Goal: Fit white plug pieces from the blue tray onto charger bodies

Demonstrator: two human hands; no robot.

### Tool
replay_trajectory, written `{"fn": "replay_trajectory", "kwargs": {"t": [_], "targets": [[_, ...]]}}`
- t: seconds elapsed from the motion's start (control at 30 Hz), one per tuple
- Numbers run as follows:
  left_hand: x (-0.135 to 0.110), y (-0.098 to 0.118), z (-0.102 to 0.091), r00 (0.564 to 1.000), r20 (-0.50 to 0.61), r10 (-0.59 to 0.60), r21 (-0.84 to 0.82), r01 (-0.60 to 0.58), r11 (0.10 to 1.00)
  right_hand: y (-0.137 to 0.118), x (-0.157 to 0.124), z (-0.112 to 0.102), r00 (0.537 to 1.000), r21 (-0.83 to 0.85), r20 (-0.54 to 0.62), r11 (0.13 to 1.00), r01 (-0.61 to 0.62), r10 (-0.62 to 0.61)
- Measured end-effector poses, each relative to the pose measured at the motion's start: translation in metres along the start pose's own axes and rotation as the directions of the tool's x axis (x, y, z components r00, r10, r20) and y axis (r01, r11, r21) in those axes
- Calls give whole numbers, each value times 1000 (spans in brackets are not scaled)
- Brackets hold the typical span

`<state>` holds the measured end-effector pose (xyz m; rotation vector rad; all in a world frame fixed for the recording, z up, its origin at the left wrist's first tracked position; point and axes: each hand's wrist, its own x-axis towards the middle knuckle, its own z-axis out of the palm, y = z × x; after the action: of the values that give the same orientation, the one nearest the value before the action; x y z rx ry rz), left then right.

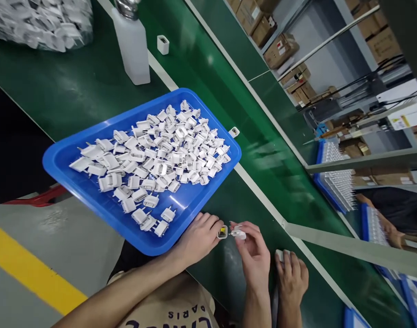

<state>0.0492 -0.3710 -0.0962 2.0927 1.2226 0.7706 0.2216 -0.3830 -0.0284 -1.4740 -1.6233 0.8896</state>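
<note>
- Beside the tray's [184, 207] near right side, in the head view, the left hand [202, 234] is closed round a white shell [222, 232], low over the desk [249, 200]; its mouth faces right, probably so that the yellow and dark parts inside are exposed.
- Just right of it, the right hand [254, 246] has a white plug [238, 233] pinched between thumb and fingertips, half closed. Its narrow end points at the shell's mouth, which looks deliberate: a fingertip hold seems to leave that end free. Whether the two parts touch is hard to tell.
- The tray holds a heap of white plugs [162, 169], with bare blue floor towards the hands. It overhangs the desk's near edge, which presumably puts the heap within easy reach; its raised rim would stop pieces from rolling off.
- Past the tray's far side, a loose shell [234, 132] lies just beside the rim, and an upright shell [163, 44] stands near the bottle [131, 50]; why they are set apart does not show.
- The bottle stands behind the tray, and a clear bag [51, 25] of white pieces lies at the upper left, both perhaps placed out of the hands' way.
- Right of the right hand, a co-worker's hand [293, 275] curls over a white piece [282, 255], mostly covered.
</note>
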Motion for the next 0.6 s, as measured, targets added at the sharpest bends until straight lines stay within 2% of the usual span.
{"fn": "replay_trajectory", "kwargs": {"t": [0.2, 0.37, 0.6], "targets": [[-1, -2, 0, 1000, 5, 2, 5, -2, 1000, 7, -6, 13, 994, -240, 69, 966, 99, -84], [-2, -2, -2, 1000, 9, 12, -17, -12, 1000, 5, -2, 0, 983, -417, 135, 893, 171, -125], [-3, -4, -3, 999, 1, 36, -41, -36, 999, -7, 4, -9, 940, -510, 284, 801, 314, -188]]}}
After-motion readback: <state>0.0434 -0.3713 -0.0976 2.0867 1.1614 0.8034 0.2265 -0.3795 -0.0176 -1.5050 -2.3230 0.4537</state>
